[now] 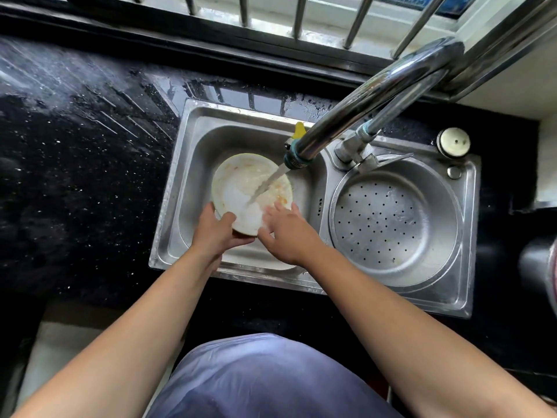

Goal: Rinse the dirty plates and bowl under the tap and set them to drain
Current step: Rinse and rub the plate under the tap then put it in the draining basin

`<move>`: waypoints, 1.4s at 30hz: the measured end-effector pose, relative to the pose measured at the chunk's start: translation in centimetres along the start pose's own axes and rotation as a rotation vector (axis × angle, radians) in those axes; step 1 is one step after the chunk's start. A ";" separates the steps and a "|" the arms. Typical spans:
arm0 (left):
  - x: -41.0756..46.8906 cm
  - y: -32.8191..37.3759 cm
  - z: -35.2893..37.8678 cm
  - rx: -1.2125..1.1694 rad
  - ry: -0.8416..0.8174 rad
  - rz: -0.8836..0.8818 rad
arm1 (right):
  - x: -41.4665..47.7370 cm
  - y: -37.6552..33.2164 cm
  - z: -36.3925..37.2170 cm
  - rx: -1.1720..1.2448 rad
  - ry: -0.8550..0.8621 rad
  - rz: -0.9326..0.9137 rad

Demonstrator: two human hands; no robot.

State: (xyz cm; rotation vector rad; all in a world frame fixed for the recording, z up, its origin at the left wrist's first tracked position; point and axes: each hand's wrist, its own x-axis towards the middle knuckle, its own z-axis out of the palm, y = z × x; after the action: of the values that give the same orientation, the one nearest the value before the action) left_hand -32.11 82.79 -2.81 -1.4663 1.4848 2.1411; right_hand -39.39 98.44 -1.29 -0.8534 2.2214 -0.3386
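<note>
A white plate point(241, 182) with orange food smears is tilted over the left sink basin point(196, 140). Water runs from the tap spout point(297, 158) onto the plate's middle. My left hand point(220, 230) grips the plate's near left rim, thumb on top. My right hand point(286, 233) lies on the plate's near right part, fingers spread flat on its surface. Another pale dish edge point(256, 257) shows in the basin below my hands, mostly hidden.
The right basin holds a round perforated steel drain basket point(391, 224). The chrome tap arm point(376, 95) crosses above the sink. Wet black speckled counter point(75, 146) lies to the left. A round cap point(454, 142) sits at the sink's far right corner. Window bars point(298, 16) run behind.
</note>
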 end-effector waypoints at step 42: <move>-1.3 0.1 0.6 0.016 -0.042 -0.075 | 4.3 -2.5 -2.1 -0.027 -0.157 0.179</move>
State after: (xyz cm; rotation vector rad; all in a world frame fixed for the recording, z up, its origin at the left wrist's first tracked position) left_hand -31.81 83.70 -1.72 -1.4385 1.4073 2.0985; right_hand -41.93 93.71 -1.01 -0.6652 2.1406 -0.1511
